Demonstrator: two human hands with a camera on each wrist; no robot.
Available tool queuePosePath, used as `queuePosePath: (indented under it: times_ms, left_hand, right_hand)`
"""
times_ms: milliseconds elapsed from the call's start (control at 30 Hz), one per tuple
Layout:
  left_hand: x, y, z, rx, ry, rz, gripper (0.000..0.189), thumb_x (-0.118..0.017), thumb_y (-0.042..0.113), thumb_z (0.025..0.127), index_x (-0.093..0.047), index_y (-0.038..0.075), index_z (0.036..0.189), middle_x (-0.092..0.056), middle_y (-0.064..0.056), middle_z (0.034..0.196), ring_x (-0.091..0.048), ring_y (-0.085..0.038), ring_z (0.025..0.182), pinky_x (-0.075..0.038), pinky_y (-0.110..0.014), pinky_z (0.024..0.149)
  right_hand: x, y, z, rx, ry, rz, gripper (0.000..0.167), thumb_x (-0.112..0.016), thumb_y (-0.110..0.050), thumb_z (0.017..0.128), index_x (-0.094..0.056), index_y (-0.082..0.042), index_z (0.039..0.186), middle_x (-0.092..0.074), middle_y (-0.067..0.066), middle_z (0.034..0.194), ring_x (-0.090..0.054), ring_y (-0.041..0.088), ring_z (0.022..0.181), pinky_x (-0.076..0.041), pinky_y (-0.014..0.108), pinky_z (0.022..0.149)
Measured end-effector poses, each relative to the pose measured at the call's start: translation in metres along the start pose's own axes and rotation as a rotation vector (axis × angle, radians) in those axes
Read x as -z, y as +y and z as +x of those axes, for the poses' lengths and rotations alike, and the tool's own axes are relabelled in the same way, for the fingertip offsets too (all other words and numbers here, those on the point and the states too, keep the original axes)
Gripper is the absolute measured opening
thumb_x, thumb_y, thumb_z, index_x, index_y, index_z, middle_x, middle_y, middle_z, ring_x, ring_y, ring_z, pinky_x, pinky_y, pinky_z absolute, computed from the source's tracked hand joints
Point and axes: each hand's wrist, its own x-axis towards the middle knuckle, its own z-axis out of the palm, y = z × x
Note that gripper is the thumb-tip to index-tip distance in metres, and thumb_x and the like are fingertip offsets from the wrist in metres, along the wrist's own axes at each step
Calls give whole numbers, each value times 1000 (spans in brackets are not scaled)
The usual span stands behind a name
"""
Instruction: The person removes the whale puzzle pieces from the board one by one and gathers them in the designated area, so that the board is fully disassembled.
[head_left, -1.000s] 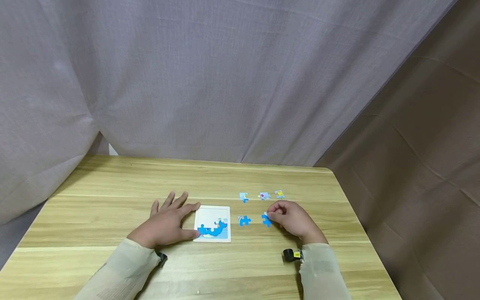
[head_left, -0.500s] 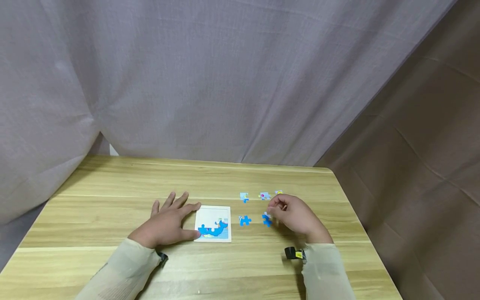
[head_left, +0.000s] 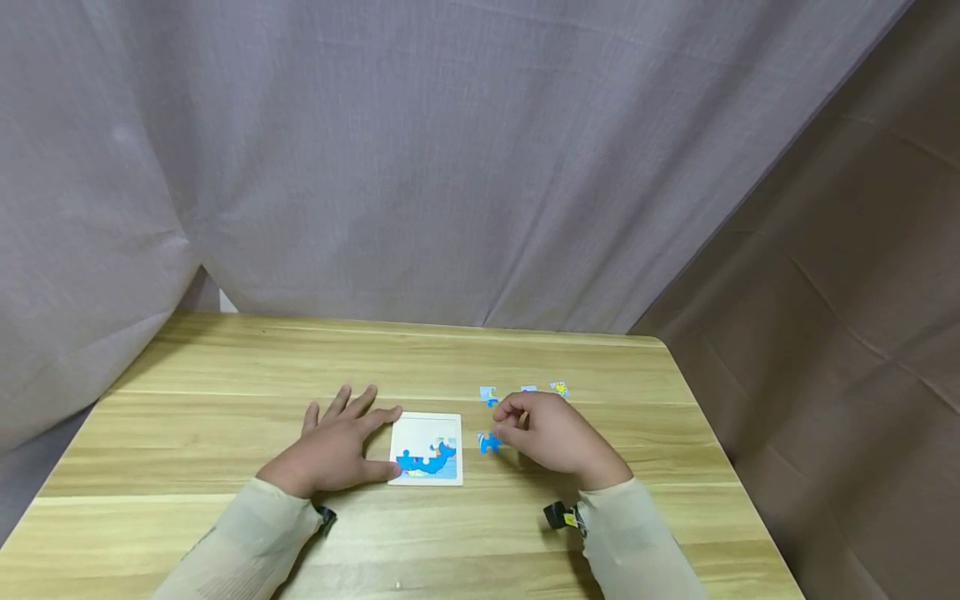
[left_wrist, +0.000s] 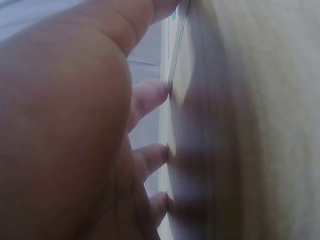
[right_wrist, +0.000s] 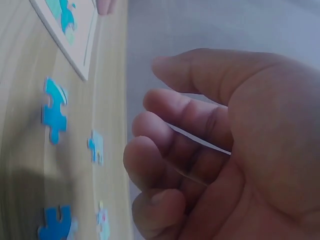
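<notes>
My left hand (head_left: pixel 330 450) lies with fingers spread at the left side of a white puzzle tray (head_left: pixel 425 425), thumb and index fingertip touching its edge. Blue assembled puzzle pieces (head_left: pixel 431 464) fill the tray's lower part. My right hand (head_left: pixel 558 437) hovers over the table with loosely bent fingers, nothing between them in the right wrist view. Closest to its fingertips is a blue-and-white puzzle piece (head_left: pixel 489 443), lying flat right of the tray. Another blue piece (right_wrist: pixel 56 222) shows in the right wrist view; in the head view the right hand hides it.
Behind the right hand lie a light-blue piece (head_left: pixel 488 394), a partly covered piece (head_left: pixel 528 388) and a yellow sun piece (head_left: pixel 560 388). Grey curtain (head_left: pixel 420 167) hangs along the far edge of the wooden table (head_left: pixel 300 350).
My right hand has left the farther blue piece, lifted slightly and shifted left toward the blue-and-white piece. The sun piece is uncovered again. My left hand and the tray stay put.
</notes>
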Motion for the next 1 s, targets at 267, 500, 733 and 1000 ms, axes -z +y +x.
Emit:
queuePosePath:
  times_ms: [267,500,733,1000]
  left_hand:
    - [-1,-1,1,-4,4,4,91,-85,68,91,-52,35,170,-23,-16,188,-5,-56,174,1,-91,125]
    - [-1,0,1,0,2,7,91,-85,69,91,-53,34,169,-23,-17,188,-6,-56,174,1,-91,125]
    - [0,-1,2,0,5,17,91,-85,70,91,-53,35,169,-24,-17,188,-7,-57,173,0,-92,125]
    - [1,-1,0,2,6,15,91,-85,70,91,-53,34,169,-25,-17,187,-8,-57,173,-2,-92,125]
  right_hand:
    - [-9,-23,10,88,-28,-91,8,-83,-26,103,-80,-23,110,-72,-15,97,-59,6,72,-53,26,69]
    - [-24,-34,20,193,-66,-184,16,-84,-22,103,-82,-14,117,-78,-9,102,-69,14,93,-59,33,87]
    - [-37,-41,27,215,-112,-234,22,-83,-23,103,-82,-12,121,-79,-2,109,-69,15,96,-61,34,92]
    - [-51,-48,34,215,-146,-341,26,-82,-25,103,-83,-14,127,-78,-4,120,-68,10,105,-61,36,102]
